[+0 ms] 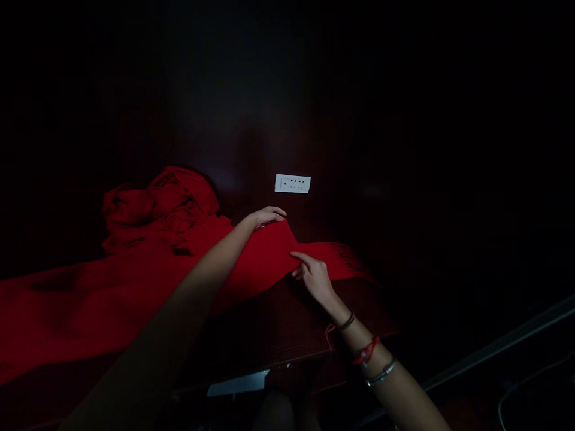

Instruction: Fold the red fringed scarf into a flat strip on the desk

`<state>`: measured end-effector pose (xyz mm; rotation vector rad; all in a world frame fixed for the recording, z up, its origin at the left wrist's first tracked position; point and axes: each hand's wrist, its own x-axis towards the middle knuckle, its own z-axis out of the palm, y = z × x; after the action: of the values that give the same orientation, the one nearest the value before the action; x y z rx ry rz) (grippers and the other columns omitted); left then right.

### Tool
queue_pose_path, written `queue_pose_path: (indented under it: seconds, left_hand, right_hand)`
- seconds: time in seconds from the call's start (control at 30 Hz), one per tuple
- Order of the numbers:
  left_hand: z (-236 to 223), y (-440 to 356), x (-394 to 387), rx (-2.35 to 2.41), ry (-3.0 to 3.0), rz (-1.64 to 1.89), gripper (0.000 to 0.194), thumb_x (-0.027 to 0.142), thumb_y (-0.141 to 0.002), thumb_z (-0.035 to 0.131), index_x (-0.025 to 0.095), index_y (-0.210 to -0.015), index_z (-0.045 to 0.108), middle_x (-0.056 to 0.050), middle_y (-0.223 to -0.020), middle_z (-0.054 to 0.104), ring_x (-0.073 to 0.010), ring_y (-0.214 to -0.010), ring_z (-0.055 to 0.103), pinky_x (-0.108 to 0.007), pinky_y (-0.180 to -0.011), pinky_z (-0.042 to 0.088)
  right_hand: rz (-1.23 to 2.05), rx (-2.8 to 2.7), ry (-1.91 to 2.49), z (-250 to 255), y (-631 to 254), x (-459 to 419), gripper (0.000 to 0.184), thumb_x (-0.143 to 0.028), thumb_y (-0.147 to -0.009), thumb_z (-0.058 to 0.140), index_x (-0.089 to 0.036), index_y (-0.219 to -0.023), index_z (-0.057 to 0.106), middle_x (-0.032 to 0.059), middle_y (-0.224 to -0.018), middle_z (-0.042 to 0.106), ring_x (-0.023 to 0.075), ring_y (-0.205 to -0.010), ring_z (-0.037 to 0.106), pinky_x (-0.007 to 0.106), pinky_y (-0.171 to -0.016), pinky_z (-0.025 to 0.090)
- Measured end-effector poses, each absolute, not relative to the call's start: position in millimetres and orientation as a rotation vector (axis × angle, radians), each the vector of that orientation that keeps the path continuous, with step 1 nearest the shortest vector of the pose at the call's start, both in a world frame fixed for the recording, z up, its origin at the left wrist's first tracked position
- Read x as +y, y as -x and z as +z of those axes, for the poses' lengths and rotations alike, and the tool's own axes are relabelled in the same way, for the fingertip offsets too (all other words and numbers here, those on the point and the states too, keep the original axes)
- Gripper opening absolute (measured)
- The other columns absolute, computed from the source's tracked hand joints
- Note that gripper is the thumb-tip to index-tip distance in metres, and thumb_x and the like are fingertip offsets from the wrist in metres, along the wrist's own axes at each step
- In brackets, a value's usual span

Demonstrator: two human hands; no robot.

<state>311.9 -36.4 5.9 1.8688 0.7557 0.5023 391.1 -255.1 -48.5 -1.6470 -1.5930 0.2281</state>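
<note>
A red fringed scarf [265,257] lies across the dark table [269,326], its fringed end spread to the right. My left hand [268,216] grips the far edge of a folded layer, fingers over the cloth. At the near right corner of that layer, my right hand [315,279] pinches the edge, with its index finger along the top. Cords and a metal bracelet circle my right wrist. The cloth between both hands looks smooth and flat, and its left part runs under my left forearm out of view.
Bunched red cloth [166,206] is heaped at the back left. A white socket panel [292,184] is set in the dark wall behind the table. Below the table's front edge shows a pale flat object [238,384]. Much of the right side is too dark to make out.
</note>
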Motion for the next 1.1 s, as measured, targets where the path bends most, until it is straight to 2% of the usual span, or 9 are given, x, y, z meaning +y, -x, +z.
queue_pose_path:
  seconds: [0.13, 0.3, 0.63, 0.7, 0.77, 0.87, 1.0, 1.1]
  left_hand:
    - [18.1, -354.9, -46.2, 0.719, -1.894, 0.506, 0.033, 0.01, -0.069, 0.051, 0.013, -0.102, 0.055, -0.005, -0.078, 0.062, -0.0109, -0.061, 0.054, -0.022, -0.058, 0.043]
    - [15.3, -421.0, -56.2, 0.689, -1.963, 0.498, 0.031, 0.01, -0.068, 0.053, 0.011, -0.098, 0.058, -0.006, -0.084, 0.062, -0.0123, -0.065, 0.056, -0.023, -0.059, 0.044]
    - [-54.8, -508.8, -65.4, 0.746, -2.163, 0.372, 0.019, 0.012, -0.066, 0.059, 0.012, -0.086, 0.061, -0.002, -0.076, 0.062, -0.014, -0.071, 0.056, -0.022, -0.063, 0.045]
    - [-67.3, -515.2, -63.4, 0.744, -2.207, 0.362, 0.017, 0.019, -0.073, 0.057, 0.012, -0.088, 0.059, -0.003, -0.083, 0.06, -0.0144, -0.075, 0.056, -0.026, -0.067, 0.046]
    - [-75.7, -519.1, -62.2, 0.734, -2.251, 0.363, 0.017, 0.023, -0.078, 0.051, 0.011, -0.09, 0.056, -0.004, -0.088, 0.058, -0.0139, -0.078, 0.055, -0.029, -0.069, 0.046]
    - [-80.5, -520.9, -63.4, 0.717, -2.315, 0.413, 0.015, 0.014, -0.077, 0.05, 0.012, -0.089, 0.058, -0.004, -0.085, 0.06, -0.0134, -0.079, 0.056, -0.025, -0.073, 0.044]
    - [-79.8, -518.0, -69.5, 0.699, -2.412, 0.515, 0.022, 0.011, -0.075, 0.045, 0.014, -0.09, 0.061, -0.004, -0.089, 0.062, -0.0154, -0.086, 0.054, -0.022, -0.076, 0.041]
    - [-79.4, -510.3, -77.3, 0.678, -2.509, 0.521, 0.023, 0.019, -0.075, 0.049, 0.016, -0.095, 0.059, -0.007, -0.099, 0.058, -0.0203, -0.096, 0.049, -0.03, -0.083, 0.036]
  right_hand:
    - [0.427, -1.355, 1.588, -29.1, -425.9, -264.6, 0.042, -0.011, -0.074, 0.026, -0.014, -0.108, 0.051, -0.0017, -0.056, 0.059, 0.0085, -0.049, 0.057, 0.02, -0.054, 0.048]
    - [0.538, -1.117, 1.587, -23.7, -476.1, -276.8, 0.037, -0.009, -0.072, 0.026, -0.012, -0.099, 0.052, -0.0016, -0.051, 0.058, 0.0103, -0.052, 0.06, 0.021, -0.053, 0.05]
    - [0.413, -0.987, 2.068, -79.5, -539.7, -281.8, 0.029, -0.004, -0.073, 0.034, -0.013, -0.088, 0.056, -0.0008, -0.05, 0.057, 0.0097, -0.047, 0.058, 0.017, -0.044, 0.045]
    - [0.363, -1.016, 2.103, -86.4, -542.5, -284.3, 0.027, -0.004, -0.071, 0.037, -0.014, -0.085, 0.058, 0.0002, -0.055, 0.06, 0.0106, -0.051, 0.059, 0.019, -0.049, 0.046]
    - [0.221, -1.108, 2.134, -90.8, -544.0, -286.7, 0.027, -0.004, -0.07, 0.041, -0.016, -0.083, 0.06, 0.0026, -0.071, 0.065, 0.0123, -0.066, 0.061, 0.021, -0.061, 0.046]
    - [-0.01, -1.264, 2.162, -93.7, -545.4, -289.1, 0.029, -0.005, -0.07, 0.042, -0.018, -0.087, 0.062, 0.0046, -0.088, 0.065, 0.0144, -0.084, 0.059, 0.022, -0.074, 0.043]
    - [-0.132, -1.341, 2.257, -94.2, -545.6, -290.2, 0.032, -0.008, -0.074, 0.04, -0.018, -0.098, 0.06, 0.006, -0.092, 0.063, 0.0145, -0.087, 0.057, 0.022, -0.076, 0.041]
    - [-0.168, -1.383, 2.399, -94.6, -543.5, -291.1, 0.032, -0.012, -0.077, 0.039, -0.019, -0.099, 0.06, 0.0072, -0.091, 0.062, 0.0147, -0.084, 0.057, 0.022, -0.073, 0.041]
